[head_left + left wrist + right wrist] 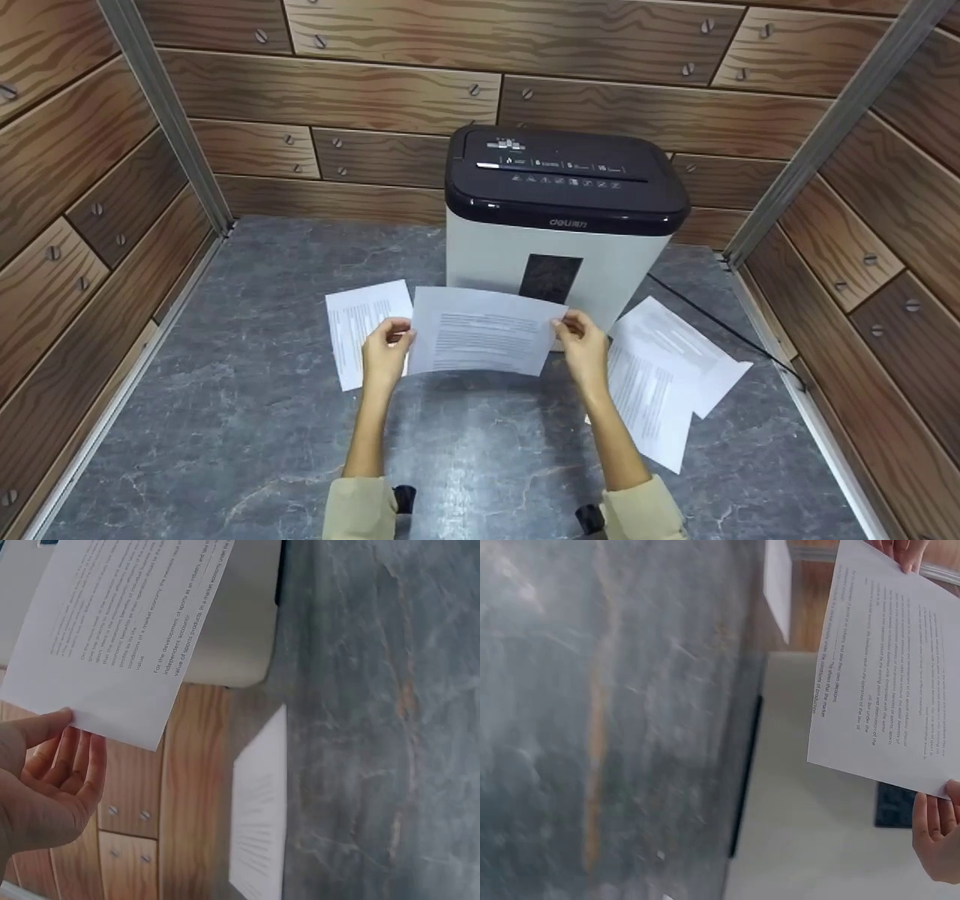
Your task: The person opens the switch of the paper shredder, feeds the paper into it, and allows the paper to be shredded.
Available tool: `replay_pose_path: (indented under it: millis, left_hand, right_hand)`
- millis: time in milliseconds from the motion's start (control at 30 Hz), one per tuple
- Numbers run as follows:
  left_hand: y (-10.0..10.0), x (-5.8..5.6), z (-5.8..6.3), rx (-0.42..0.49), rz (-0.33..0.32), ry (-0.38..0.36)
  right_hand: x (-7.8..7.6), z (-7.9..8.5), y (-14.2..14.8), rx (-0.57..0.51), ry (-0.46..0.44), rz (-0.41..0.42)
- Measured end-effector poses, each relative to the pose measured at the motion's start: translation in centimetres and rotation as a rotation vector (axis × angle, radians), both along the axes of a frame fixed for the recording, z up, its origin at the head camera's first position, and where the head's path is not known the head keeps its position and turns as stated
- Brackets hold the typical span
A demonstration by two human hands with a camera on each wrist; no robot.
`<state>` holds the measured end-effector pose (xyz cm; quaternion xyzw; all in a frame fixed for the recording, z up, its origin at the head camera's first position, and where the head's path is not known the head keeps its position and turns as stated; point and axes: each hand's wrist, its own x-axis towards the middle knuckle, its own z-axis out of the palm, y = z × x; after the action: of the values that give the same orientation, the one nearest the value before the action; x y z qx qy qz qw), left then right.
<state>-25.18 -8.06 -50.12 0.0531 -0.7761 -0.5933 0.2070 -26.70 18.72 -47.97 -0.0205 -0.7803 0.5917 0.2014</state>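
A printed sheet of paper point(487, 334) is stretched between both hands, in front of the paper shredder's white bin point(480, 259). My left hand point(385, 352) pinches its left edge between thumb and fingers. At the opposite edge, the right hand point(583, 349) pinches the paper near its upper right corner. Up close in the left wrist view, the left thumb lies on the printed side of the sheet point(112, 645). The right wrist view shows the sheet point(885, 675) held off the floor at both ends. The shredder's black top point(562, 180) has a long feed slot.
One printed sheet point(352, 322) lies on the grey marbled floor behind the left hand. Several overlapping sheets point(660, 375) lie right of the shredder. A black cord point(720, 322) runs from the shredder to the right. Wood-patterned walls point(337, 90) enclose the space.
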Motion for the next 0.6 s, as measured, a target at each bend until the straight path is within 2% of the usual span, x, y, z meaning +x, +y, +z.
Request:
replay_pose_path:
  millis: [233,400,600]
  left_hand:
    - [1.6,0.6,2.4,-0.028,0.000,0.040]
    - [2.5,1.0,3.9,-0.005,0.004,0.133]
    - [3.3,1.2,5.4,-0.035,0.011,0.252]
  right_hand:
    - [0.6,2.4,1.4,-0.051,0.096,-0.054]
    - [1.0,4.3,1.9,-0.104,0.144,-0.064]
    - [1.4,6.5,2.6,-0.144,0.177,-0.063]
